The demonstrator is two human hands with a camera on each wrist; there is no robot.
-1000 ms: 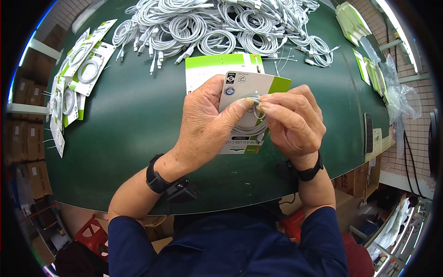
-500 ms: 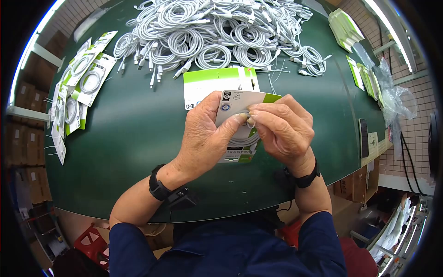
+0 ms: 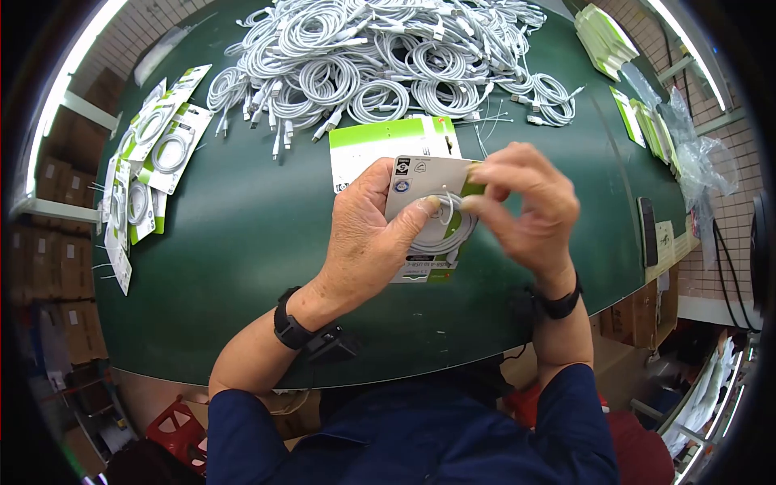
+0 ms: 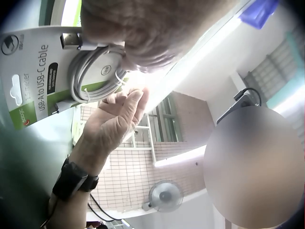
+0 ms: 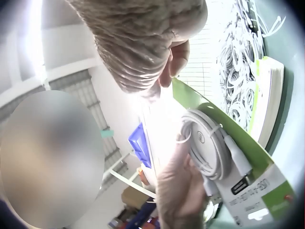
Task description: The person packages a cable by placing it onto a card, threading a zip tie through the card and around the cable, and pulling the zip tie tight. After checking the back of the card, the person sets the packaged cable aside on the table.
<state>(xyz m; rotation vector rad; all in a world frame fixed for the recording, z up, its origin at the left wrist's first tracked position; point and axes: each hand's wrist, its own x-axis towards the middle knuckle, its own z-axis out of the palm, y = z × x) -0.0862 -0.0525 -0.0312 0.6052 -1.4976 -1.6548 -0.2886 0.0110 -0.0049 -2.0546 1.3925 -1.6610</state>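
The left hand [image 3: 364, 234] is clamped on a card [image 3: 420, 174]. Its fingers are curled behind the card and its thumb lies across the front, pressing on the white cable coil [image 3: 440, 234] that sits against it. A thin white tie [image 3: 446, 212] sticks up from the coil just beside the thumb tip. The card is held off the table [image 3: 242, 210], tilted, with its green corner towards the right hand [image 3: 529, 206].

The right hand has its fingers bent, with the index tip and thumb at that green corner and the other fingers spread loosely over the coil's right side. Whether the tips pinch the corner or only touch it cannot be told. In the left wrist view the coil's plug lies along the card's top edge, next to the print "USB-A to USB-C cable". Each wrist wears a black band, and the sleeves are dark blue.

Just behind the held card a stack of cards [image 3: 380, 141] with a green top strip lies flat on the table. Beyond it a big pile of coiled white cables [image 3: 380, 56] covers the far side. Along the left edge lie packed cards [image 3: 153, 145], each with a coil on it, overlapping in a row. At the far right are more green and white card stacks [image 3: 606, 40] and clear plastic bags [image 3: 703, 162].
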